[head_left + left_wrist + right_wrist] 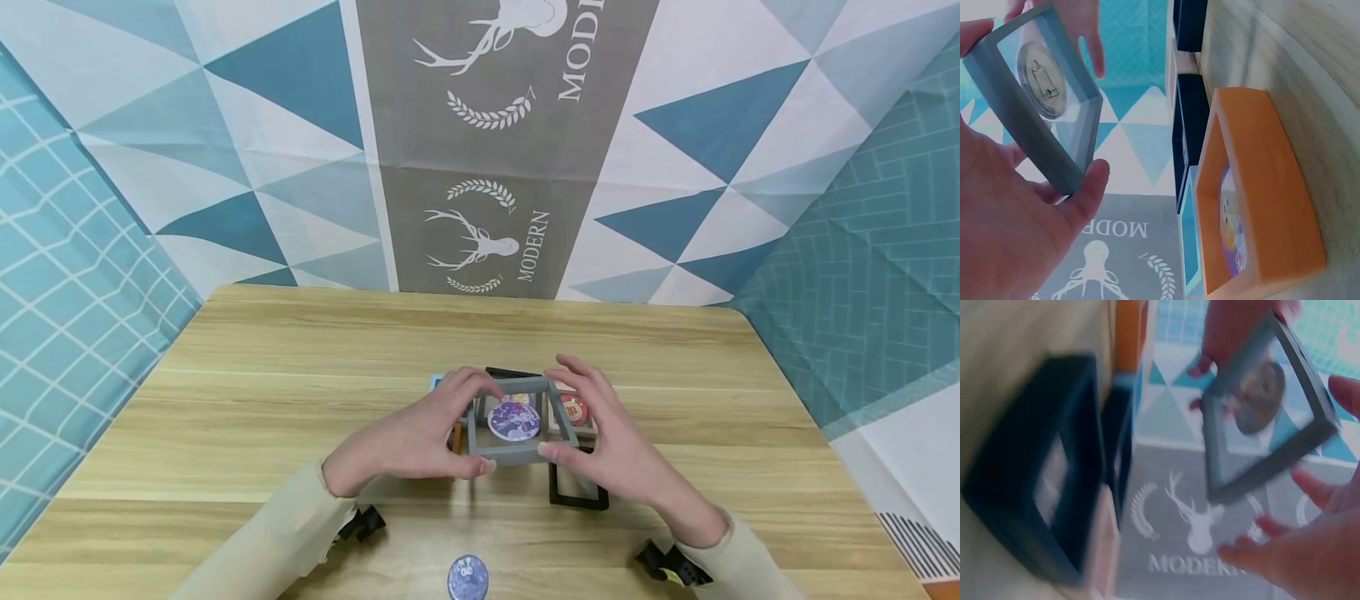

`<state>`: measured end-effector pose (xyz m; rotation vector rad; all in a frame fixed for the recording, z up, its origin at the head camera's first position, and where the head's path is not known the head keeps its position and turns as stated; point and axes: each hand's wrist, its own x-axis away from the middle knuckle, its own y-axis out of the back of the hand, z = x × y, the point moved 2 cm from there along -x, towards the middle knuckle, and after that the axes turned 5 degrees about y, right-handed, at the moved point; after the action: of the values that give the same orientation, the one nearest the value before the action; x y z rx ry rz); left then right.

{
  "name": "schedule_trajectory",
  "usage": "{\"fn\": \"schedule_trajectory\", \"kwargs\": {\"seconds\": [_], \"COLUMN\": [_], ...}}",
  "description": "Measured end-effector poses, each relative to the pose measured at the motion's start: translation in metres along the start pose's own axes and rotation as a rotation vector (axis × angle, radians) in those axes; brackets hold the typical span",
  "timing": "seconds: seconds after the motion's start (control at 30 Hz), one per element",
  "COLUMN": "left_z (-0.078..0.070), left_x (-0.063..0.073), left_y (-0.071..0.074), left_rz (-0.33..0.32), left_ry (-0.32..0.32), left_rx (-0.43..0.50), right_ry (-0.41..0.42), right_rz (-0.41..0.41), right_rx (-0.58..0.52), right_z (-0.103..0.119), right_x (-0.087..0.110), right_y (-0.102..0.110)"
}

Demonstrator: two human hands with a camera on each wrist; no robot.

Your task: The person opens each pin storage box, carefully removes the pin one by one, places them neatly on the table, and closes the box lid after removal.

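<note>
Between fingers [475, 382], the squarish frame [517, 455] (badge [513, 421] face-up) tilts.

Head view looks forward, down over the table [480, 333]; 2 wrist views, tilted and close in, face the backdrop [495, 150], all 3 sharing the grey frame [517, 455]!
</note>
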<state>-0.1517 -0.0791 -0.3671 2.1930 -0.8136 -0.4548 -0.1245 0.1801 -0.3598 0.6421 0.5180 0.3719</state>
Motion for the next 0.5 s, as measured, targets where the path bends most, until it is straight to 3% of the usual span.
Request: {"fn": "schedule_trajectory", "kwargs": {"seconds": [0.13,0.33,0.5], "left_z": [-0.001,-0.001,0.000], "left_x": [0.000,0.001,0.001], "left_y": [0.000,0.001,0.002], "left_rz": [-0.028,-0.044,-0.048], "left_ry": [-0.005,-0.009,-0.016], "left_rx": [0.052,0.136,0.141], "right_ry": [-0.034,-0.162,-0.226], "right_rz": [0.000,-0.041,-0.069], "right_rx": [-0.112,-0.361,-0.393], "right_z": [0.001,0.000,0.001], "right_x": [0.000,0.004,0.009], "right_y": [-0.012,-0.028,-0.036]}}
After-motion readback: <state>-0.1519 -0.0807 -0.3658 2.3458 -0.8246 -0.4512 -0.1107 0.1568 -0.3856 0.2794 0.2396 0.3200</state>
